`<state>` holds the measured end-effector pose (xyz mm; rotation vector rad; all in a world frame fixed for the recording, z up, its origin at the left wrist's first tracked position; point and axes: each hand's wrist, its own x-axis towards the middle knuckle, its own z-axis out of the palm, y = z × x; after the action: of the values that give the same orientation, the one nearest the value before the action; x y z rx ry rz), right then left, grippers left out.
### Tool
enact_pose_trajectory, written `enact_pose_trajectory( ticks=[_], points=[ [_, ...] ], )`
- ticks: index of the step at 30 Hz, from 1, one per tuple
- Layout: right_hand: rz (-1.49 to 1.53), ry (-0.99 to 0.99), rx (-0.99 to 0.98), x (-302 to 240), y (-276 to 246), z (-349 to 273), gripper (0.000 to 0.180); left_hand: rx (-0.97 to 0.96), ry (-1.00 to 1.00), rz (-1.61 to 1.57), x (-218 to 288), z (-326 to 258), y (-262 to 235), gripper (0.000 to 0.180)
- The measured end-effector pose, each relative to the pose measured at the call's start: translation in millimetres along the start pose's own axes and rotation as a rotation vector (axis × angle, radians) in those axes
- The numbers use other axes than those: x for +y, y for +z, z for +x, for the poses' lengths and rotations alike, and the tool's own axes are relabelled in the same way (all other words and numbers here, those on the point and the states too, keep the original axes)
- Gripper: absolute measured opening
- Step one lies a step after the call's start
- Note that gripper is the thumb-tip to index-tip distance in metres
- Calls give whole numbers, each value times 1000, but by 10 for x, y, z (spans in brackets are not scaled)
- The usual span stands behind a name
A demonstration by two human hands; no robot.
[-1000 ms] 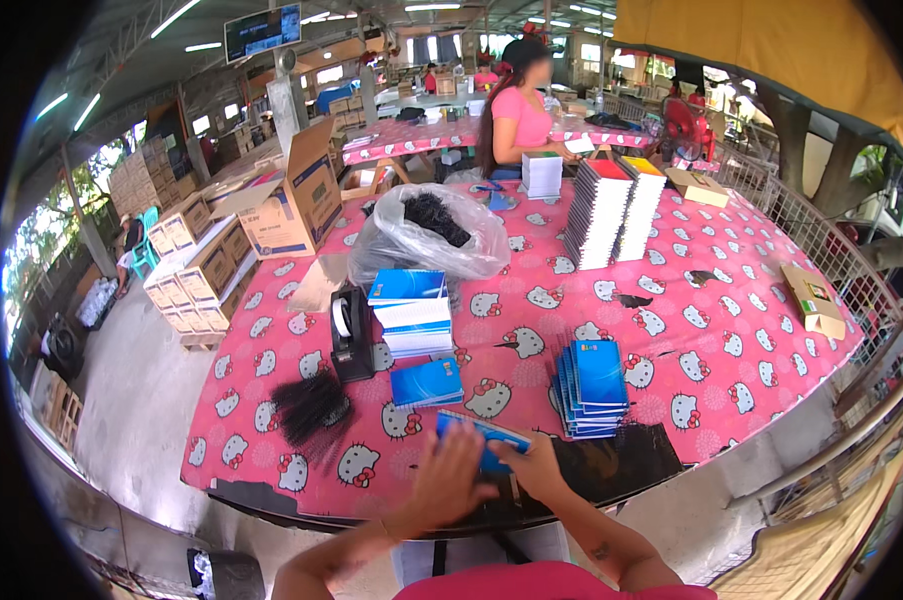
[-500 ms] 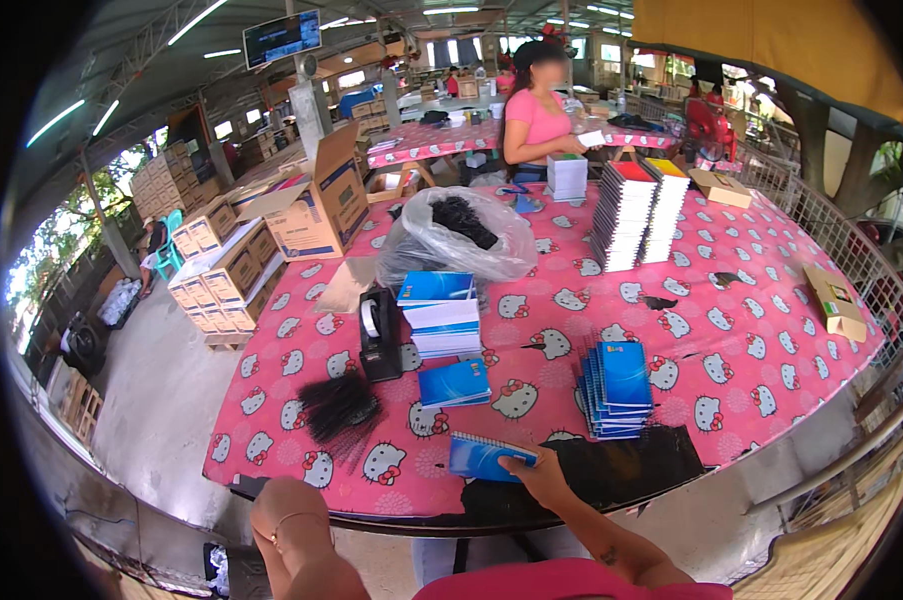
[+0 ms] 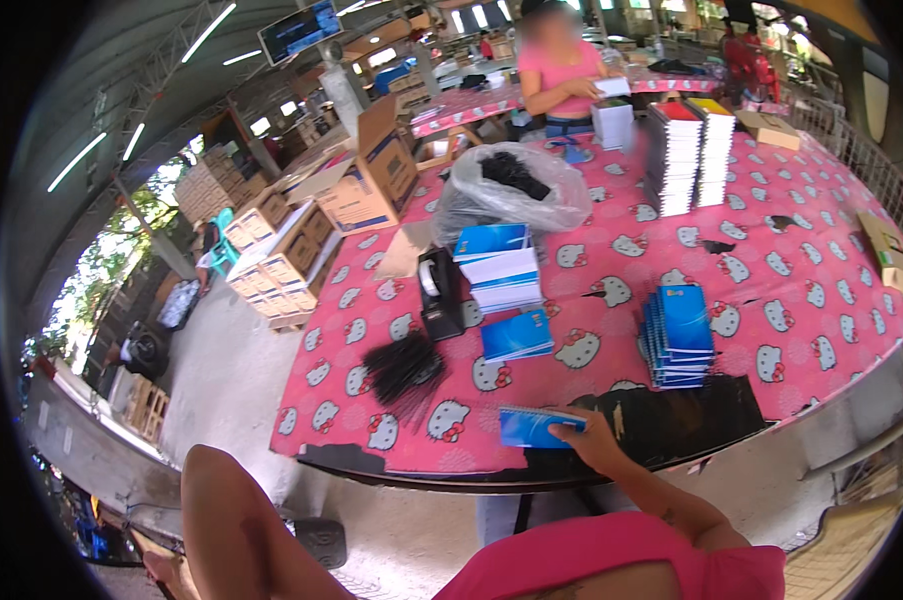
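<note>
My right hand (image 3: 598, 441) grips the right end of a blue spiral notebook (image 3: 531, 427), thumb on its cover, at the table's near edge. My left arm (image 3: 226, 520) is bent away from the table at the lower left. What seems to be my left hand (image 3: 165, 572) is low near the picture's rim, its fingers indistinct. Ahead of the held notebook lie a few blue notebooks (image 3: 517, 336) and a taller notebook stack (image 3: 503, 280). Another stack of blue spiral notebooks (image 3: 685, 325) stands to the right. A black tape dispenser (image 3: 439, 300) and a bundle of thin black strands (image 3: 404, 366) sit leftward.
A clear plastic bag (image 3: 561, 195) with black contents lies farther back, beside an open carton (image 3: 371, 190). Tall notebook stacks (image 3: 674, 160) stand at the far right. Across the table a person (image 3: 561, 75) handles a white pad. A flat cardboard box (image 3: 886, 255) rests at the right edge.
The view has shifted and tilted leftward. My left arm has swung farther down and left, away from the table. My right hand keeps hold of the notebook in about the same place.
</note>
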<state>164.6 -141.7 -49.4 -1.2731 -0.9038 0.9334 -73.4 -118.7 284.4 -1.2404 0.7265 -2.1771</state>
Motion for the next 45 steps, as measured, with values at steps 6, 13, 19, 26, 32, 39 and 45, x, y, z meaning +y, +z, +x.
enact_pose_trajectory(
  ticks=[6, 13, 19, 26, 32, 39, 45],
  points=[
    [-116, -102, 46, 94, -110, 39, 27, -64, -79, -292, -101, 325, -63, 41],
    [111, 3, 144, -46, -47, 1, 18, -34, -635, -258, -427, 607, -266, 37],
    [-25, -71, 163, 28, -448, 40, 23, -1061, -1603, -318, -148, -1185, 141, 33],
    [-259, -111, 13, -92, -537, 222, 29, -1636, -1032, -462, 1188, -3046, -232, 34],
    [-206, -111, 158, -391, -297, 171, 27, -1622, -859, -305, 1567, -2681, -238, 70],
    [-216, -206, 80, -162, -354, 343, 25, -1623, -936, -227, 1441, -2830, -102, 81],
    [-123, -92, 30, 91, -592, 320, 20, -1688, -856, -359, 1665, -3002, -120, 76]
  ],
)
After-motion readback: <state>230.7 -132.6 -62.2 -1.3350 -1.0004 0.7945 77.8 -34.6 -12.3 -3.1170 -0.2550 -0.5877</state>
